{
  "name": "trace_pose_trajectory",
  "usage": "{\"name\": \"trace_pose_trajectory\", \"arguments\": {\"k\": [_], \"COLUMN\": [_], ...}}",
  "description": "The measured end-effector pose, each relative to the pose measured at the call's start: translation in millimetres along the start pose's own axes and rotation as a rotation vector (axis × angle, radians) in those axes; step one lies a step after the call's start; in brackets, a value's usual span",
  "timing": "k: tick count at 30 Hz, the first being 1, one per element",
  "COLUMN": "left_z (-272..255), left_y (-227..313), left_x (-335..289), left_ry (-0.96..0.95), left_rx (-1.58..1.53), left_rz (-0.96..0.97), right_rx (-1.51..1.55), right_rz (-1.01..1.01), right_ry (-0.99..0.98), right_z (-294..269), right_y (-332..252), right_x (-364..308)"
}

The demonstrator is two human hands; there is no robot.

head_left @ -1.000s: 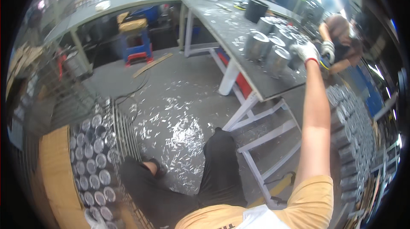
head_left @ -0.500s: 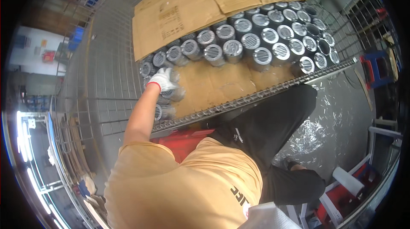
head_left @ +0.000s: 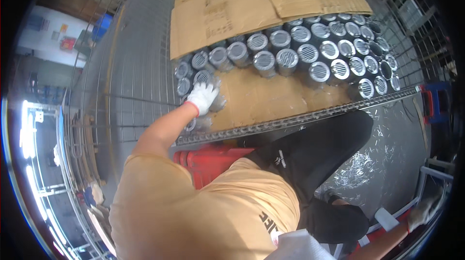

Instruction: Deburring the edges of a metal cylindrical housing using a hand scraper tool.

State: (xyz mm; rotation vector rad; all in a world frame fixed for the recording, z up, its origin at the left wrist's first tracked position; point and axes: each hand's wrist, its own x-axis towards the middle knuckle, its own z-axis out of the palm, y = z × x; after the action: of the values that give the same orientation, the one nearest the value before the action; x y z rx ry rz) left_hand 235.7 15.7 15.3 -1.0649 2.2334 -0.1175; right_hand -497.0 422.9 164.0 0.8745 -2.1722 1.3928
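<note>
My left hand (head_left: pixel 202 98), in a white glove with a red cuff, lies over the left end of the group of dark cylinders. Its fingers are slightly spread, their tips at the near edge of a cylinder with a slotted shiny cap (head_left: pixel 202 77). Beside the palm stands another cylinder (head_left: pixel 218 102) in clear wrap; more are partly hidden beneath the hand and wrist. At the lower right rim, my right hand (head_left: pixel 423 214) reaches out, gloved too, near a grey frame. It looks blurred, and its fingers cannot be made out.
Several rows of capped cylinders (head_left: pixel 307 53) stand on a cardboard sheet (head_left: pixel 261 96) inside a wire cage cart. A large cardboard piece (head_left: pixel 223 13) covers those behind. The cart's front edge (head_left: pixel 300 117) runs before my legs. A red crate (head_left: pixel 208 165) sits below; shiny scraps (head_left: pixel 356 168) litter the floor.
My right arm has come into view at the lower right. The view has shifted, while my left hand stays at the left-end cylinders; the slotted cap ahead of its fingers now shows.
</note>
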Motion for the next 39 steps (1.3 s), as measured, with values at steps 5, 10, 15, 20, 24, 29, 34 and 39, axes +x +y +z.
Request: {"name": "trace_pose_trajectory", "arguments": {"k": [5,10,15,20,24,29,34,39], "left_z": [-1.9,21.5,-28.2,77.1,88.4,-122.6,-214.6,-286.9], "left_y": [24.7,9.3,56.2,50.9,15.9,85.3,100.9,233.6], "left_x": [5.5,40.9,68.3,128.6,131.1,72.5,57.6,49.7], "left_ry": [0.003,0.343,-0.383,-0.191,-0.406,-0.215,0.102,-0.024], "left_rx": [-0.057,0.207,0.513,0.332,0.103,-0.877,-2.113,-2.339], "left_rz": [0.012,0.304,0.331,0.196,-0.165,-0.396,0.364,1.18], "right_rx": [0.213,0.56,0.566,0.533,0.45,0.621,0.684,0.762], "right_rz": [0.228,0.489,0.72,0.618,0.595,0.552,0.785,0.765], "right_ry": [-0.134,-0.14,-0.111,-0.119,-0.164,-0.088,-0.191,-0.411], "right_z": [72.4,122.9,116.5,101.5,85.5,86.2,85.0,81.6], "right_y": [-76.2,-50.1,-46.2,-52.3,-69.1,-56.2,-115.7,-158.9], "right_x": [-65.5,-130.2,-145.9,-142.6,-124.0,-131.4,-136.2,-156.2]}}
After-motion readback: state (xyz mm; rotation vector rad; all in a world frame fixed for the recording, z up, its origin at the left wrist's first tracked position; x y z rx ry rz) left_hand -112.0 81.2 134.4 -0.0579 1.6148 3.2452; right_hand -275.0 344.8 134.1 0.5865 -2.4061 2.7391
